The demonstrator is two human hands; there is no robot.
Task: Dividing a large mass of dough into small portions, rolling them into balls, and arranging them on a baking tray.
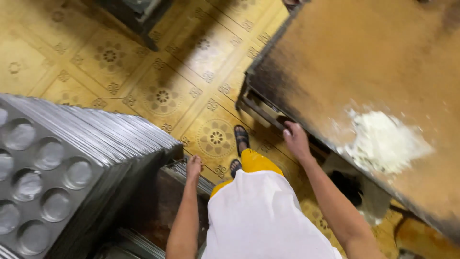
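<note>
Leftmost, a tall stack of thin grey metal trays (52,172) with round shallow cups leans over a patterned yellow tile floor (163,81). Beside it the left hand (194,167) rests loosely curled on a lower tray stack (184,169), grasping nothing. Farther right, the right hand (296,140) hooks its fingers (289,128) under the dark edge of the worn brown tabletop (364,57), which carries a powdery white flour heap (383,141).
</note>
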